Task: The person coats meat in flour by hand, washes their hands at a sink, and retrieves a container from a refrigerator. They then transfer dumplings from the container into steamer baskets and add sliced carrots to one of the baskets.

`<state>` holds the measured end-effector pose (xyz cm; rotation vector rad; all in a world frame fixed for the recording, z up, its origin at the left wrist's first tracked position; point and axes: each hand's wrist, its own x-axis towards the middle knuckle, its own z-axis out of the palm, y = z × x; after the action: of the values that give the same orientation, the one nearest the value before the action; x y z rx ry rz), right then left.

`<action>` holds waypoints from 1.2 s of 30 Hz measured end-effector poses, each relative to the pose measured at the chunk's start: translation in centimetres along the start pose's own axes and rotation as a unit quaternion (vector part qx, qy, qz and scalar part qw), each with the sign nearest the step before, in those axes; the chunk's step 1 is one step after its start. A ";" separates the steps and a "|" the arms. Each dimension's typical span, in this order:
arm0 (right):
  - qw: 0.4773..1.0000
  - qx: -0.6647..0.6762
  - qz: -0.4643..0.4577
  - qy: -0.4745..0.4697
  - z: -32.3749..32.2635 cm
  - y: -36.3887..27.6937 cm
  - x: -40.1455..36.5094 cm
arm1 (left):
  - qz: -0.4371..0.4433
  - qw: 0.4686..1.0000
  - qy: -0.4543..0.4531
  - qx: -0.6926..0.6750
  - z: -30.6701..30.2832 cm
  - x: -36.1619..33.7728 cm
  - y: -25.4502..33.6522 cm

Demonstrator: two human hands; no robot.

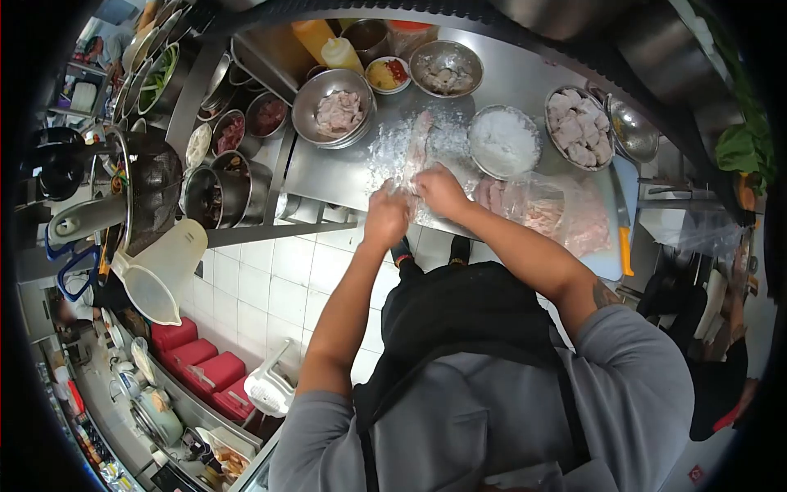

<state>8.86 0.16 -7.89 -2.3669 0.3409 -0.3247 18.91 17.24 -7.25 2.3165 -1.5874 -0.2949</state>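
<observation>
A long pale strip of raw meat (pixel 420 138), dusted with white flour, lies on the steel counter and runs away from me. Its near end sits between my two hands, close to the counter's front edge. My left hand (pixel 387 215) is closed, fingertips at that near end. From the other side my right hand (pixel 440 190) has its fingers curled onto the same end. Loose flour (pixel 389 152) is spread around the strip. Just right of it stands a bowl of white flour (pixel 504 142). The fingertips are partly hidden and slightly blurred.
Bowls of pale meat pieces stand left (pixel 338 113) and right (pixel 579 129). A bag of raw meat (pixel 566 215) and a yellow-handled knife (pixel 625 246) on a cutting board lie at right. Pots (pixel 215 197) and a plastic jug (pixel 160 275) are at left.
</observation>
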 end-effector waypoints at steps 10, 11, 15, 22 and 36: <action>0.974 -0.215 -0.057 -0.038 -1.5 0.4 0.8 | 0.063 0.982 -0.131 0.120 -0.4 -3.6 1.2; 0.975 -0.216 -0.055 -0.015 -1.4 0.6 1.2 | 0.080 0.980 -0.135 0.123 -0.4 -3.6 1.2; 0.972 -0.230 0.042 -0.006 -1.6 0.9 4.6 | 0.106 0.977 -0.136 0.127 -0.6 -4.0 0.9; 0.951 -0.278 0.081 -0.105 -1.5 2.7 6.9 | 0.089 0.984 -0.124 0.091 -1.2 -3.2 0.6; 0.956 -0.263 0.127 0.002 -12.7 7.1 18.4 | -0.048 0.994 0.087 -0.038 -3.8 -1.9 -0.6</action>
<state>20.87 -18.91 -1.13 -2.7918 0.8105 -0.1223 20.01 19.71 -3.99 2.2952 -1.3612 -0.1674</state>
